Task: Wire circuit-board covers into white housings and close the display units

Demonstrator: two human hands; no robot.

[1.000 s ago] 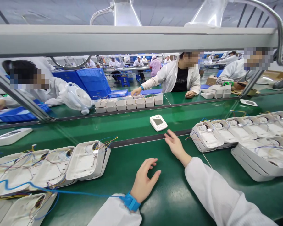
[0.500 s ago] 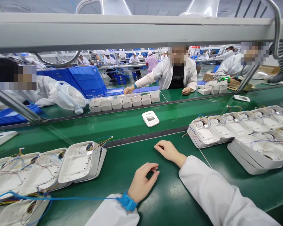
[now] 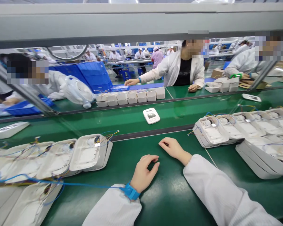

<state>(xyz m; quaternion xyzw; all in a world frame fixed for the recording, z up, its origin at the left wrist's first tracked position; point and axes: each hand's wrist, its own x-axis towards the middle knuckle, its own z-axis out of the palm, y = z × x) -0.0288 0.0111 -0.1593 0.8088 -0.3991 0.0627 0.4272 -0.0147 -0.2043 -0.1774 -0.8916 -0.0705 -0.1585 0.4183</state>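
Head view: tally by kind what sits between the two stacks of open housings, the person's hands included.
Hands: 2, left hand and right hand
Blue wrist strap: 1
White display unit: 1
Total: 4

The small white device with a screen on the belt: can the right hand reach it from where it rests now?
Probably yes. The right hand rests empty on the green bench, and only bare surface lies between it and the small white device.

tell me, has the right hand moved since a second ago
Yes. The right hand has pulled back from the dark strip along the belt edge toward the person, and its fingers have curled in.
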